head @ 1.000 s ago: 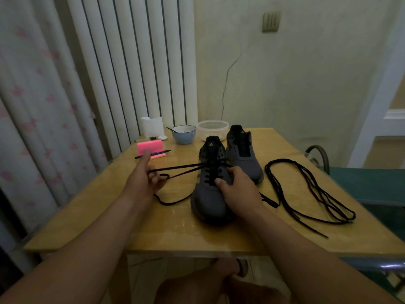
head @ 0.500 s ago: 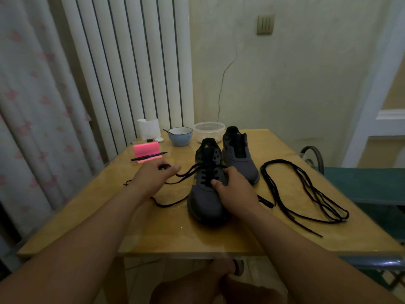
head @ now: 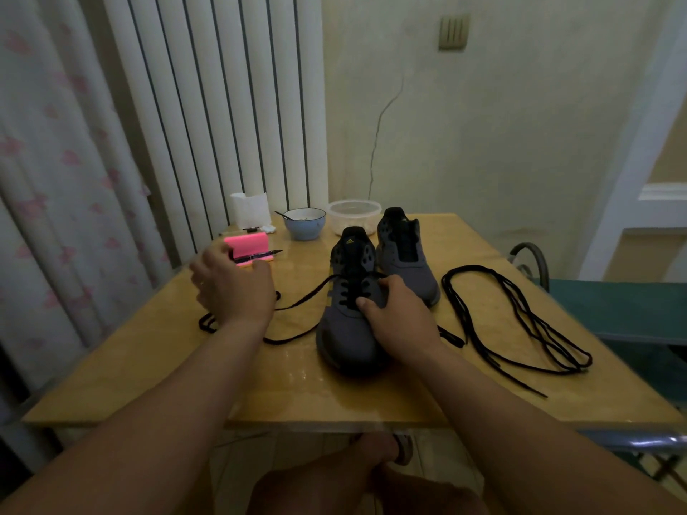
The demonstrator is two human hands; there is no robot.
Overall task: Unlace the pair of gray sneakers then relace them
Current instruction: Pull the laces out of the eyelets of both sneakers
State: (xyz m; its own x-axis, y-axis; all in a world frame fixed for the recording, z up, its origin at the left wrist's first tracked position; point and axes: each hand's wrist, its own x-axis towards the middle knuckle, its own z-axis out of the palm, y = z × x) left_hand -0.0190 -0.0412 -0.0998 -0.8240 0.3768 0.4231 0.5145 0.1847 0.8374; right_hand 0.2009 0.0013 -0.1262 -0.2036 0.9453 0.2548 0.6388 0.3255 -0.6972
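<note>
The person sits at a wooden table (head: pixel 371 399) with both bare arms stretched over it. The right hand (head: pixel 399 315) grips the near sneaker (head: pixel 345 347): the thumb presses on the laced front and the other fingers curl round the right side of the shoe. This gray sneaker stands in the middle of the table with its toe toward the person. Its black lace (head: pixel 303 297) comes out of an upper eyelet and runs to the left, passing under the left hand (head: pixel 234 288). That hand hangs a little above the table and is blurred. Its fingers look loosely bent, but I cannot tell if they hold the lace. More of the lace lies on the wood near the wrist.

The far sneaker (head: pixel 405 262) stands just behind and to the right, with no lace in it. A loose lace (head: pixel 520 321) lies in long loops on the right part of the table.

At the far left edge are a pink block (head: pixel 247 242) with a pen (head: pixel 258 256) on it, a blue bowl (head: pixel 305 224) and a clear container (head: pixel 355 213).
</note>
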